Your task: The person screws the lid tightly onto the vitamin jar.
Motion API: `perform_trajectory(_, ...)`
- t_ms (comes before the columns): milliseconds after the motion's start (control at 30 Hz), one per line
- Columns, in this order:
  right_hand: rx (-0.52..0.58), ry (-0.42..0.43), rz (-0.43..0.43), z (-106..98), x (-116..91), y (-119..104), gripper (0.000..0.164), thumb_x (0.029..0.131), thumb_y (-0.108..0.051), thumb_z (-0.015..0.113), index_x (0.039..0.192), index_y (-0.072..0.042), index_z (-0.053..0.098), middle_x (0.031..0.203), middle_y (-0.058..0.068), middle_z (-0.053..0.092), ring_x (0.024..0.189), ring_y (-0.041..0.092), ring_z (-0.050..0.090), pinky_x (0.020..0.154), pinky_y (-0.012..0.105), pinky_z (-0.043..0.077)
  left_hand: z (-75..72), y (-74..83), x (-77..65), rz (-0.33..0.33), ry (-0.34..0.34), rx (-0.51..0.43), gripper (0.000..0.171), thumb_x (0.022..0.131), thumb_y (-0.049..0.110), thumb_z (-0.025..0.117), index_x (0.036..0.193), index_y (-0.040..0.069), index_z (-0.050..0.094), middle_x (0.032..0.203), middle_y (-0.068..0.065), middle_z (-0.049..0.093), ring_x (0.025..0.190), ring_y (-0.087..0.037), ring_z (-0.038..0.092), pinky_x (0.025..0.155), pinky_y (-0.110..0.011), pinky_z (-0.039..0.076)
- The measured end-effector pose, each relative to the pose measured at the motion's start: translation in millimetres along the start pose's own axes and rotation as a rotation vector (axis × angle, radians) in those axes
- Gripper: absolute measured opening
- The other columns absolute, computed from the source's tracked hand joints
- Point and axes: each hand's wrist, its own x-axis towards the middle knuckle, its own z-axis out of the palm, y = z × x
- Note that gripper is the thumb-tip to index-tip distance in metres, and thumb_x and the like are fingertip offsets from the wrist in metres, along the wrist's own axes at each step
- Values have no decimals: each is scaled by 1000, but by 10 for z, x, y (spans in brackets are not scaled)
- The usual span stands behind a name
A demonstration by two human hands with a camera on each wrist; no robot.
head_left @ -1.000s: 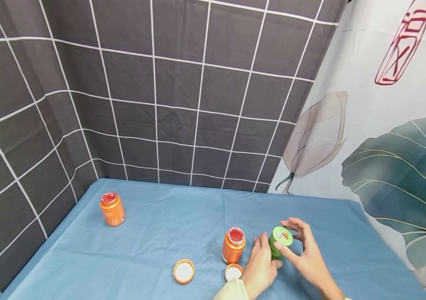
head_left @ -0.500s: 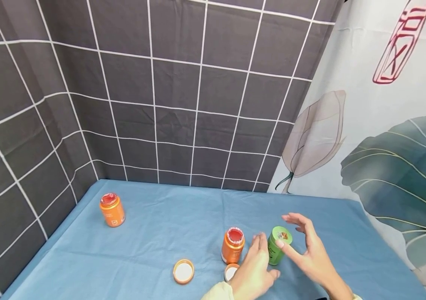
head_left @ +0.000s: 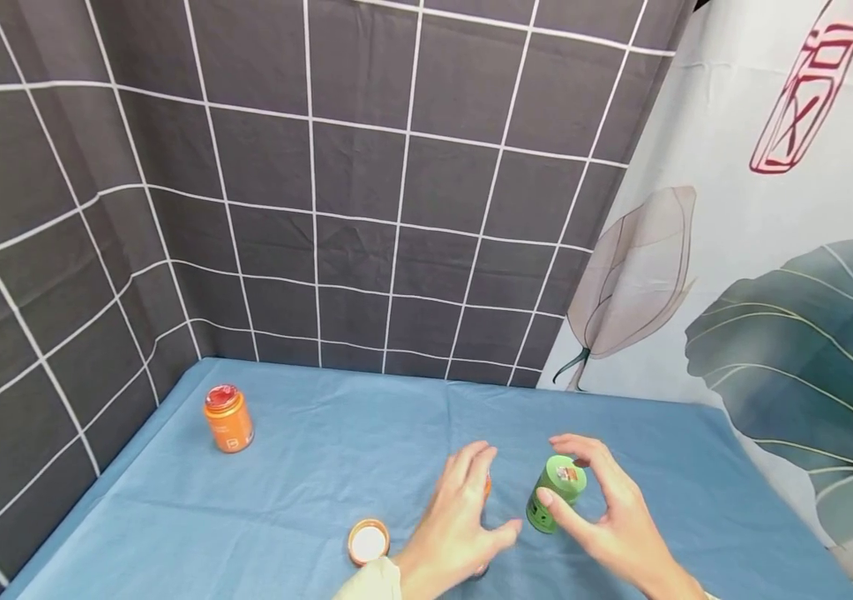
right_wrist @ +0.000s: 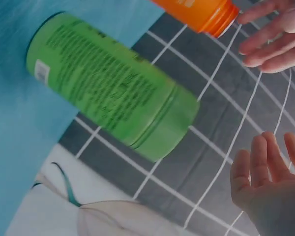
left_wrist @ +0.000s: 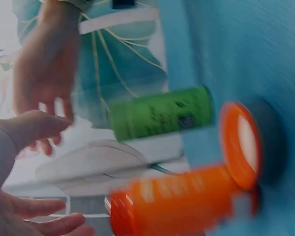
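Observation:
A green lidded canister stands upright on the blue cloth, with printed text on its side in the right wrist view. My right hand is spread around its top, fingers behind and thumb in front, without a grip on it. My left hand reaches over an orange jar, fingers spread and apart from it in the left wrist view. That jar is mostly hidden by the hand in the head view. Close by its base is an orange cap with a white inside.
Another orange jar, capless with a red top, stands at the far left of the blue-covered table. A second orange cap lies white side up near the front. Dark grid cloth hangs behind.
My left hand has left the green canister and moved left over the nearer orange jar. My right hand has loosened from the canister's lid, staying around it. The canister now tilts slightly differently in view.

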Motion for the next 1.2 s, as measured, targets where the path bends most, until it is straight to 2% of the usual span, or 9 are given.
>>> perform_trajectory(67, -2, -16, -35, 15, 18, -66, 55, 62, -5, 80, 112, -5, 57, 113, 10, 56, 102, 14, 52, 87, 16, 35, -53, -122, -15, 10, 19, 7, 69, 69, 31, 74, 127, 5, 46, 129, -6, 44, 115, -21, 44, 93, -37, 41)
perform_trajectory(133, -5, -52, -64, 27, 20, -117, 52, 64, -9, 80, 111, -6, 57, 114, 9, 55, 103, 15, 51, 89, 15, 34, -107, -246, -33, -8, 3, -9, 70, 70, 32, 74, 128, 7, 45, 129, -4, 43, 114, -20, 43, 92, -38, 41)
perform_trajectory(300, -59, -188, -133, 107, -25, -163, 49, 70, -22, 79, 112, -13, 56, 120, 2, 51, 107, 14, 50, 92, 13, 33, -222, -513, -80, -114, -114, -107, 75, 72, 41, 73, 133, 13, 40, 131, 2, 41, 120, -17, 40, 98, -40, 37)
perform_trajectory(433, -146, -343, -107, 214, -92, -169, 46, 73, -32, 76, 113, -23, 54, 121, -6, 47, 104, 10, 50, 84, 20, 43, -243, -639, -122, -203, -204, -188, 78, 71, 49, 71, 134, 15, 39, 132, 0, 43, 122, -20, 41, 99, -44, 35)
perform_trajectory(600, -180, -622, -74, 360, -185, -112, 49, 81, -43, 66, 124, -25, 49, 117, -7, 48, 99, 7, 51, 76, 30, 49, -194, -679, -147, -268, -264, -235, 77, 73, 49, 69, 133, 11, 39, 130, -8, 47, 120, -26, 44, 97, -47, 36)
perform_trajectory(700, -174, -767, -44, 439, -230, -66, 53, 84, -49, 60, 130, -27, 43, 112, -7, 49, 91, 6, 51, 71, 28, 48, -165, -668, -141, -279, -268, -262, 73, 75, 43, 68, 131, 6, 40, 126, -12, 49, 116, -27, 46, 95, -47, 37)
perform_trajectory(767, -180, -829, -20, 481, -251, -44, 54, 84, -51, 57, 131, -28, 41, 107, -7, 48, 84, 5, 49, 66, 26, 46, -143, -663, -131, -285, -260, -278, 71, 76, 40, 69, 130, 4, 41, 124, -12, 49, 115, -27, 47, 94, -46, 38)
perform_trajectory(1000, -215, -975, 42, 628, -271, -24, 51, 84, -55, 55, 123, -26, 44, 91, -11, 43, 68, 2, 41, 55, 23, 37, -61, -670, -94, -321, -230, -321, 71, 75, 43, 70, 130, 8, 41, 123, -11, 51, 113, -27, 48, 92, -46, 39)
perform_trajectory(1200, -262, -974, 46, 728, -281, -28, 45, 83, -56, 55, 118, -27, 50, 93, -10, 45, 73, 4, 47, 56, 26, 40, 13, -675, -54, -357, -214, -339, 84, 72, 47, 71, 137, 12, 32, 125, -12, 49, 114, -30, 46, 92, -51, 36)
